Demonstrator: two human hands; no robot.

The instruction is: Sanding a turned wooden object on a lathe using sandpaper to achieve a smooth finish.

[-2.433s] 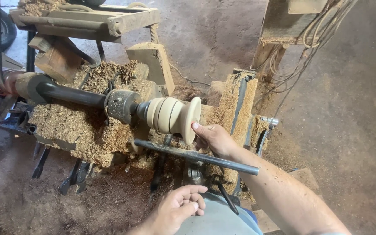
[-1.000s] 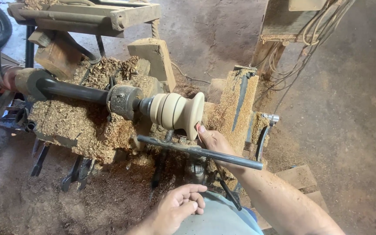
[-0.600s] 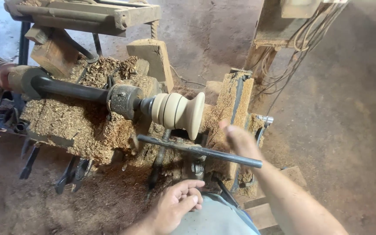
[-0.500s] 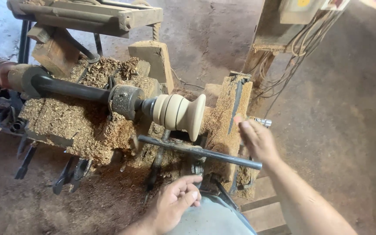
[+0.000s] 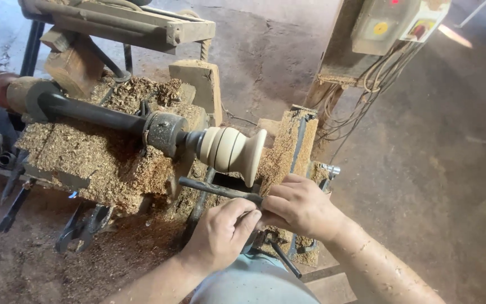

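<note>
Looking down from the head camera, we see our left hand (image 5: pixel 220 236) and right hand (image 5: pixel 299 205) meeting just in front of the lathe, both curled around the near end of a dark metal bar (image 5: pixel 215 190) that lies across the tool rest. The left fingers (image 5: pixel 243 217) are narrowly closed, pinching the bar from below; the right hand is folded over its end, knuckles up, so how tightly it grips we cannot tell. The bar's free tip points left, just under the pale turned wood piece (image 5: pixel 232 149), close to it but apart.

That wood piece sits between the chuck (image 5: pixel 164 132) on its left and the shaving-caked wooden tailstock block (image 5: pixel 288 146) at the right edge of the lathe bed. A dark spindle shaft (image 5: pixel 85 110) runs away to the bed's left end. Whether the piece is spinning, we cannot tell.

We judge the main hazard to be the bar tip catching on the flared rim of the wood: both hands sit very near that rim, and a snag could jerk the bar or pull the fingers in. Loose shavings (image 5: pixel 74 155) heaped on the front edge of the bed could also let the bar slide.

Farther off, a grey switch box (image 5: pixel 395 22) hangs with trailing wires (image 5: pixel 367 95) over the bare floor (image 5: pixel 440 169).
</note>
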